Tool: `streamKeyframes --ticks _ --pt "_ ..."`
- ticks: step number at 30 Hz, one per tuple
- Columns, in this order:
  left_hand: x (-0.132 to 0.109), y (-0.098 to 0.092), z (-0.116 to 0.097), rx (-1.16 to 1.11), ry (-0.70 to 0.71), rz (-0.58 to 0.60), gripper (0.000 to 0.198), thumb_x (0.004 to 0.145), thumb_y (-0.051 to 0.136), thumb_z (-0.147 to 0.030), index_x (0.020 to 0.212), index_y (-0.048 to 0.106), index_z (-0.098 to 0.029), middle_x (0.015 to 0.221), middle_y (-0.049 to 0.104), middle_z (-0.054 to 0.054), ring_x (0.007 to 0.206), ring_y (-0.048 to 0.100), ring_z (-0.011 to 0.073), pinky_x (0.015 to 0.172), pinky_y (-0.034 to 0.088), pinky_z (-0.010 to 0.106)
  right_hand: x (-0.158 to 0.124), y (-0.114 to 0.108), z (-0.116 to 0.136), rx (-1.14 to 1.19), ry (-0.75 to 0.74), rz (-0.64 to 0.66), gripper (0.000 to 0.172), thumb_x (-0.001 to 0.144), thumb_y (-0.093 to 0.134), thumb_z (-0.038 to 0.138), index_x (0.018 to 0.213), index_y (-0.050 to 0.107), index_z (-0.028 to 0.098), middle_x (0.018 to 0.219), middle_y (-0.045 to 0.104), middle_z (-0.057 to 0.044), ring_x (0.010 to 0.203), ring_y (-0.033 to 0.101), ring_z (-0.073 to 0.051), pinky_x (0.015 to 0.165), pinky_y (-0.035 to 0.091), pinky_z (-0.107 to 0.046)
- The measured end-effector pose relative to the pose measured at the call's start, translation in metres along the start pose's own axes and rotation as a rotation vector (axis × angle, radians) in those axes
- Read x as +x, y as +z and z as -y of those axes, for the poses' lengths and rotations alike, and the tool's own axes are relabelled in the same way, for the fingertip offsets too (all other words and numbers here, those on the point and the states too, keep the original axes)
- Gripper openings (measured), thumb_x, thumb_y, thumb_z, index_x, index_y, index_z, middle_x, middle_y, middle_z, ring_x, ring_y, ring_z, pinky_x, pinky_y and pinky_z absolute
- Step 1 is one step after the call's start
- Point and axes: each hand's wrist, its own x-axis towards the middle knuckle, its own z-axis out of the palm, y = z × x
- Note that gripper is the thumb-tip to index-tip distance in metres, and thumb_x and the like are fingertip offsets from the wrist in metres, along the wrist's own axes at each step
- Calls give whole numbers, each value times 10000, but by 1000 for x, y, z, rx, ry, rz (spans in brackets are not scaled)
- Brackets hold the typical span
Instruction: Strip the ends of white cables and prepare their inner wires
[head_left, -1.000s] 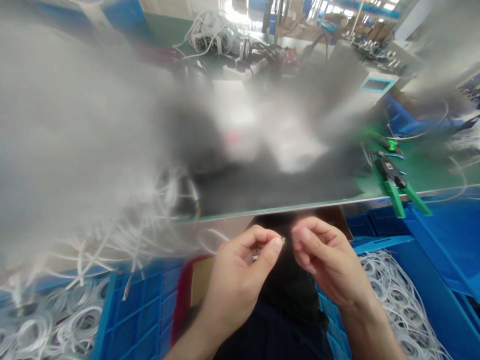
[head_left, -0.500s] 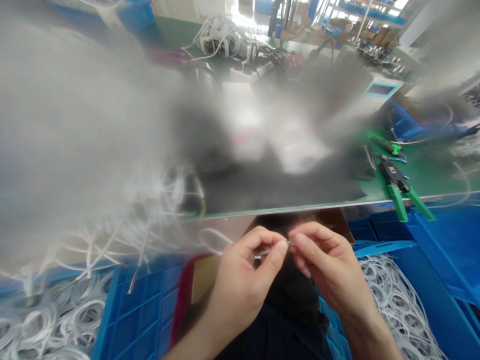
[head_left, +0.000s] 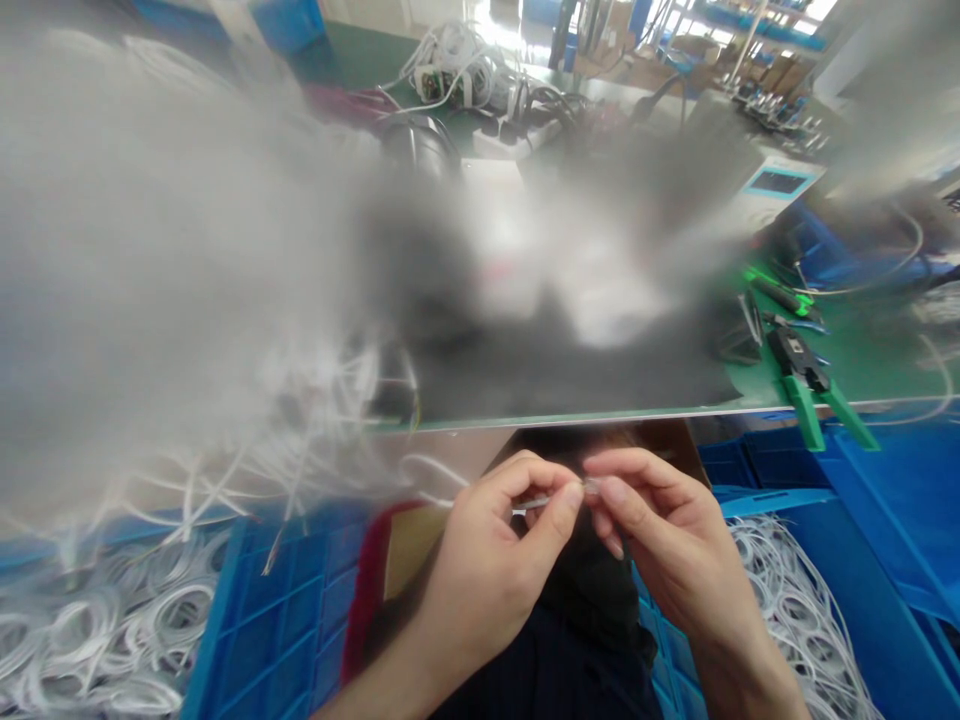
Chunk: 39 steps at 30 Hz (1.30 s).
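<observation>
Head: two hands (head_left: 504,540) (head_left: 679,535), one cable (head_left: 529,503), one connector (head_left: 592,486)

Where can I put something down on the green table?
On the green table, between the green-handled tool and the white cable far right. A smaller patch shows between the blue bin and white coil. Loose white cables crowd the left; the middle is too blurred to tell. Little gap between left hand and right hand.

White cable (head_left: 531,504); clear connector (head_left: 592,487); black crimping tool (head_left: 799,362), green handles (head_left: 804,415); blue crate (head_left: 281,600); green tabletop (head_left: 885,350).
</observation>
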Motion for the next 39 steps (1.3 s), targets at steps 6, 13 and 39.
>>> streamKeyframes --ticks 6,13,39 --pt "-2 -1 -1 17 5 0 198 1055 693 -331 909 756 -213 848 691 6 762 620 159 703 475 268 1 0 5 16 17 13 129 979 834 321 1075 854 237 835 792 -38 566 648 -113 492 524 -200" --pt "-2 -2 -2 32 13 10 191 1055 694 -329 914 757 -217 846 700 9 763 621 163 708 482 270 0 -5 6 -68 -99 25 78 998 811 258 1067 842 279 920 749 -9 731 677 -125 669 571 -231" --pt "-1 4 -3 79 25 -26 191 1047 691 -298 886 755 -218 818 684 -14 734 608 139 679 465 252 -12 6 6 -366 -251 -141 135 946 851 259 1058 819 328 984 761 -27 830 720 -196 751 632 -299"
